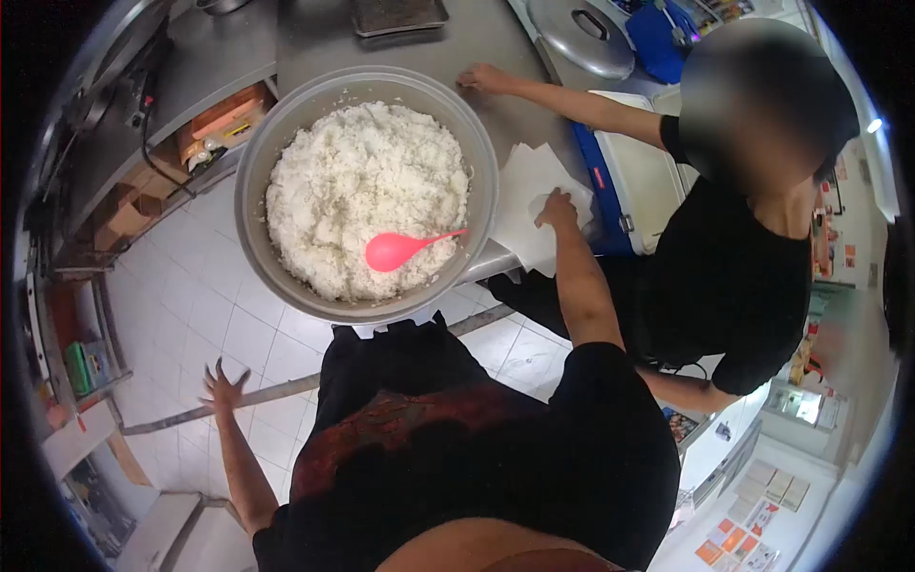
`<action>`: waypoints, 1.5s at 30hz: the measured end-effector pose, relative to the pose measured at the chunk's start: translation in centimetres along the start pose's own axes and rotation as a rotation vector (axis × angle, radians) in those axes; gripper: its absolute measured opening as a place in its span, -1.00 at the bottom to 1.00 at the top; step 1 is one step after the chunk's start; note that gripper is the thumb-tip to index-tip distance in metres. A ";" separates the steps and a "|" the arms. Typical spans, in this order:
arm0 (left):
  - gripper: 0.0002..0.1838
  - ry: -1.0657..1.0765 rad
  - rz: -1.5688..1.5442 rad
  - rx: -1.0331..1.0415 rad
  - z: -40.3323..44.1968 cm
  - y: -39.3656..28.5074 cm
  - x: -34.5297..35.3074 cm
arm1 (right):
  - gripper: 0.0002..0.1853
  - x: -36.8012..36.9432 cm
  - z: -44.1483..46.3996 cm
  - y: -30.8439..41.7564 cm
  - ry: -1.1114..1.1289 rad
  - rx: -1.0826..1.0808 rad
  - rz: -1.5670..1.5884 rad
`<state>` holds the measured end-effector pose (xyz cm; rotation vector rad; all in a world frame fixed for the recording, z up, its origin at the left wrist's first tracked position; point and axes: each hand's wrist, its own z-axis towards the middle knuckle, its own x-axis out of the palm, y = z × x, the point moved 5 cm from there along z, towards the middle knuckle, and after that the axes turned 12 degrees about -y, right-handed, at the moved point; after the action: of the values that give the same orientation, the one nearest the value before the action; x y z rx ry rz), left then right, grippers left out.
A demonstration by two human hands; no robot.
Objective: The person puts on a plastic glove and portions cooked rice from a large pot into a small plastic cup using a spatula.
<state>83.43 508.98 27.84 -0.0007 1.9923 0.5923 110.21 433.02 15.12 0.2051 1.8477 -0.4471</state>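
A large round metal pot point(246, 191) full of white cooked rice point(367, 181) stands at the counter's edge in front of me. On the rice lies a pink rice paddle point(393, 252), its handle pointing right. My right hand point(558, 208) is right of the pot, fingers curled at a white sheet of paper point(532, 181) among other sheets on the counter. Out over the floor to the left, my left hand point(224, 386) hangs in the air with fingers spread and nothing in it.
A co-worker in black point(724, 257) stands at my right, one hand point(484, 79) on the counter beside the pot. A blue-and-white cooler point(607, 181), a metal lid point(581, 38) and a dark tray point(398, 14) are nearby. Shelves point(91, 334) line the left.
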 end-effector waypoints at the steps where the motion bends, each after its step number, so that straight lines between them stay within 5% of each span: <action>1: -0.31 -0.008 -0.081 0.021 0.6 0.5 -0.6 | 0.09 -0.6 -0.2 -0.5 -0.069 -0.009 0.000; 4: -0.33 -0.113 -0.458 0.104 3.8 1.3 -4.5 | 0.05 -7.5 -3.5 -1.6 -0.220 0.018 0.359; 6: -0.35 -0.373 -0.642 0.095 6.7 1.1 -6.8 | 0.00 -11.6 -6.4 -0.8 -0.592 -0.111 0.358; 10: -0.37 -1.002 -0.727 -0.347 13.3 2.5 -7.1 | -0.12 -17.7 -13.5 3.9 -0.622 -0.102 1.025; 12: -0.37 -1.115 -1.080 -0.509 17.1 2.5 -5.7 | -0.14 -20.4 -17.7 7.6 -0.624 -0.190 1.108; 14: -0.44 -1.091 -1.824 -0.330 20.2 -0.4 -4.0 | -0.12 -19.9 -19.7 9.8 -0.606 -0.140 1.221; 19: -0.34 -0.625 -2.197 -0.163 14.6 -6.5 -13.5 | -0.05 -23.1 -27.2 19.3 -0.342 -0.245 1.658; 21: -0.36 -0.447 -2.249 -0.128 11.8 -7.3 -17.7 | 0.02 -24.7 -30.0 23.8 -0.360 -0.507 1.568; 24: -0.40 -0.650 -2.093 0.088 9.9 -6.6 -21.3 | 0.03 -27.6 -34.1 30.8 -0.321 -0.849 1.630; 25: -0.51 -0.861 -1.994 0.180 9.4 -5.9 -22.2 | 0.01 -29.1 -35.5 33.2 -0.364 -1.021 1.560; 28: -0.57 -1.181 -1.700 0.226 8.1 -3.6 -24.7 | -0.02 -29.6 -37.2 37.1 -0.295 -1.098 1.658; 34: -0.56 -1.218 -1.554 0.351 8.5 -1.5 -25.7 | 0.00 -29.8 -39.0 40.0 -0.400 -1.178 1.611; 37: -0.56 -1.132 -1.306 0.368 9.2 -1.7 -26.2 | 0.04 -29.0 -39.2 40.2 -0.264 -1.191 1.563; 40: -0.56 -1.149 -1.100 0.336 11.7 -2.2 -25.4 | 0.10 -27.8 -39.4 39.0 -0.123 -0.880 1.753; 43: -0.56 -1.037 -1.476 0.451 14.0 -2.4 -23.7 | 0.15 -27.2 -39.4 37.6 -0.191 -0.587 1.904; 45: -0.54 -1.286 -1.064 0.512 13.6 -2.3 -24.5 | 0.11 -25.8 -39.1 36.1 -0.326 -0.407 1.862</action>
<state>107.26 506.43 42.48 -0.2756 0.6190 -0.5457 97.11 483.82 42.44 1.2713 0.7685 1.0957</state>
